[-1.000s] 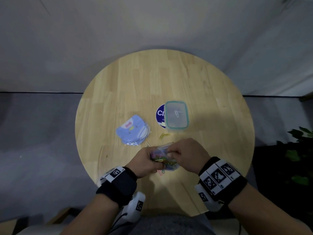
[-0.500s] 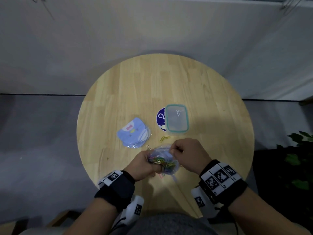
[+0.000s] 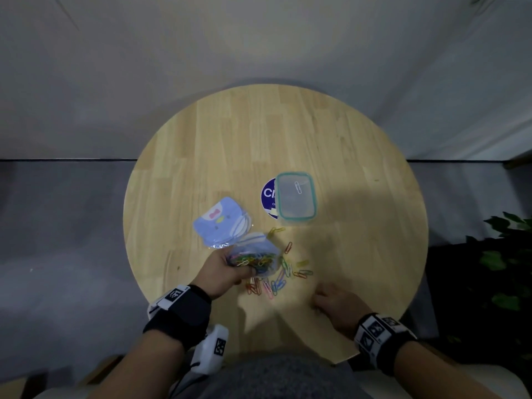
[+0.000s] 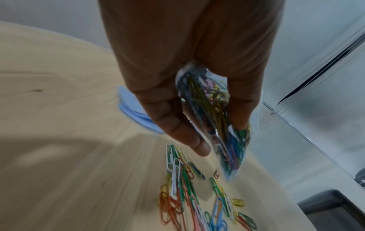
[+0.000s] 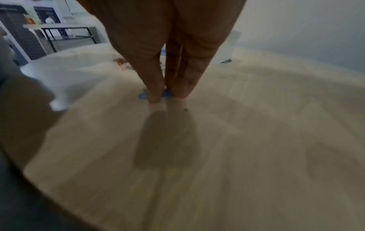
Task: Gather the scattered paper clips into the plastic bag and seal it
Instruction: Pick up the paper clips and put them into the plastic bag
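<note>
Clips [image 3: 276, 279] are the thing to watch: a loose multicoloured scatter on the table [image 3: 359, 156], sitting between the two hands and close to the near edge. Most of them lie bunched just below and right of the bag [image 3: 254, 256], with a few strays further out toward the lidded box [image 3: 296, 198], and one pale clip resting on top of that lid. The bag is already well stuffed with clips and is pinched in the left hand [image 3: 223, 270], thumb on one face and fingers on the other, held a bit off the wood with its long axis tipped down toward the pile in the left wrist view. Its zip strip end points up and away from the person, so I'd guess the mouth isn't sealed yet, though I can't tell how far open it is. The right hand [image 3: 335, 302] is down at the table to the right of the scatter, fingers straight-ish and close together; the right wrist view shows the fingertips [image 5: 156, 95] pressing on something small and blue, likely a single clip, but it's too blurry to be sure. So the pile lies left of the right hand and right of the left, and the left is nearer but busy. A blue card pack [image 3: 223, 223] sits just behind the bag.
</note>
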Available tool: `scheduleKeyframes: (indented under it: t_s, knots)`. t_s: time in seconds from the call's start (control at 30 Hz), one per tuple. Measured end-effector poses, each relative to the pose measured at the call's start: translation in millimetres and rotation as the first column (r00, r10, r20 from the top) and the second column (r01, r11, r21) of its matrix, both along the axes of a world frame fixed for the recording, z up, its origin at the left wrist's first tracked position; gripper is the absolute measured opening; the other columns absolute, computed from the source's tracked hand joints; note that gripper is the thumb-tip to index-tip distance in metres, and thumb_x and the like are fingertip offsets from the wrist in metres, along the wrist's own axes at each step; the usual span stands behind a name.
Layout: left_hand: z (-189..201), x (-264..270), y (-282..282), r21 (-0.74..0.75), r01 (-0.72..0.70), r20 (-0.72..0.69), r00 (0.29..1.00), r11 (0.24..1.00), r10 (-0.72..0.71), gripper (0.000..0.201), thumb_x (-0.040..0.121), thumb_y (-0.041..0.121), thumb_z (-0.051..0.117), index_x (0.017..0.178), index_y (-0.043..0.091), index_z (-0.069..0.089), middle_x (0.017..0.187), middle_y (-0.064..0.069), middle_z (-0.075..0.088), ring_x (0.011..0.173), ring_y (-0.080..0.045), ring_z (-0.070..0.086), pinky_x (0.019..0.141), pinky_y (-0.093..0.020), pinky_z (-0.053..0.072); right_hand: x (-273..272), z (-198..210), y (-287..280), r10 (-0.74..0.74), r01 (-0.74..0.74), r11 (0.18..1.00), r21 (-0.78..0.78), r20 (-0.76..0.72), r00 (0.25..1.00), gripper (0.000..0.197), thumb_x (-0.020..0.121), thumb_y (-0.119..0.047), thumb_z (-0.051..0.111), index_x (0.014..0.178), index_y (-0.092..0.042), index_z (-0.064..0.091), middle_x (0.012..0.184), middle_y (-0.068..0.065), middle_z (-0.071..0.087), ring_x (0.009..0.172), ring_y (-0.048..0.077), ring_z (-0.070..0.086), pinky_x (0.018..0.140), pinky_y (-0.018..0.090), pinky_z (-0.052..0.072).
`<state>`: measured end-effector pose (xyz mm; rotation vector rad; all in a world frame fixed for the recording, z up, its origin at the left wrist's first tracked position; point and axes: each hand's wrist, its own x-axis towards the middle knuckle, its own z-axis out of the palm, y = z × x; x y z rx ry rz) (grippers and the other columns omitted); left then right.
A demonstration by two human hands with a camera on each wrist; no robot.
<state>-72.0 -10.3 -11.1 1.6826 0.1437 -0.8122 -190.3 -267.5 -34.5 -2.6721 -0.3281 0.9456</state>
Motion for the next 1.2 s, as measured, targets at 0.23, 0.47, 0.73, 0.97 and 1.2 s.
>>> scheduleKeyframes:
  t_s: [0.23, 0.47, 0.73, 0.97, 1.2]
  knots:
    - [-4.6, -4.1, 3.0, 0.017, 0.011, -0.036, 0.999, 1.0, -0.01, 0.027, 0.059, 0.009, 0.073, 0.084, 0.015, 0.068, 0.06, 0.008, 0.065, 0.055, -0.01, 0.054, 0.049, -0.02, 0.045, 6.7, -8.6, -7.7, 0.025, -0.031, 0.991, -0.129, -0.047, 0.999, 0.019, 0.091, -0.021, 0.048, 0.104, -0.01, 0.056, 0.119, 0.01, 0.052, 0.114, 0.027, 0.045, 0.091, 0.037, 0.041]
    - [2.9, -6.6, -6.9, -0.016, 0.034, -0.048, 0.998, 0.999, -0.035, 0.026, 0.072, -0.009, 0.071, 0.081, 0.014, 0.066, 0.056, 0.008, 0.064, 0.048, -0.006, 0.054, 0.046, -0.017, 0.044, 9.0, 3.6, 4.3, -0.092, 0.082, 0.987, -0.138, -0.065, 0.994, 0.018, 0.089, -0.016, 0.045, 0.106, -0.013, 0.051, 0.117, 0.01, 0.056, 0.108, 0.028, 0.051, 0.088, 0.036, 0.042]
    - [10.5, -12.2, -19.0, -0.112, 0.124, -0.049, 0.99, 0.986, -0.13, 0.026, 0.067, 0.004, 0.079, 0.088, 0.016, 0.069, 0.07, -0.002, 0.07, 0.059, -0.018, 0.06, 0.051, -0.024, 0.05, 95.2, 87.1, 50.2, -0.753, 0.516, 0.438, 0.736, -0.012, 0.658, 0.02, 0.071, -0.001, 0.073, 0.071, -0.02, 0.067, 0.07, 0.007, 0.07, 0.062, 0.01, 0.061, 0.064, 0.02, 0.052]
    - [22.3, -8.6, -26.7, -0.171, 0.154, -0.016, 0.987, 0.973, -0.159, 0.023, 0.065, 0.009, 0.075, 0.082, 0.023, 0.071, 0.068, 0.003, 0.07, 0.058, -0.016, 0.06, 0.053, -0.028, 0.052, 96.8, 103.8, 60.8, -0.258, 0.202, 0.935, 0.291, 0.17, 0.951, 0.019, 0.084, -0.02, 0.058, 0.097, -0.021, 0.071, 0.093, 0.002, 0.074, 0.087, 0.021, 0.064, 0.075, 0.028, 0.046]
    - [12.9, -11.2, -12.9, -0.127, 0.086, -0.027, 0.996, 0.988, -0.09, 0.024, 0.075, -0.004, 0.074, 0.09, 0.015, 0.07, 0.07, 0.001, 0.071, 0.06, -0.017, 0.058, 0.054, -0.024, 0.051, 167.4, 77.2, 24.8, -0.753, 0.59, 0.649, 0.481, 0.295, 0.589, 0.005, 0.079, -0.014, 0.065, 0.078, -0.012, 0.069, 0.073, 0.007, 0.07, 0.07, 0.026, 0.064, 0.062, 0.024, 0.046]
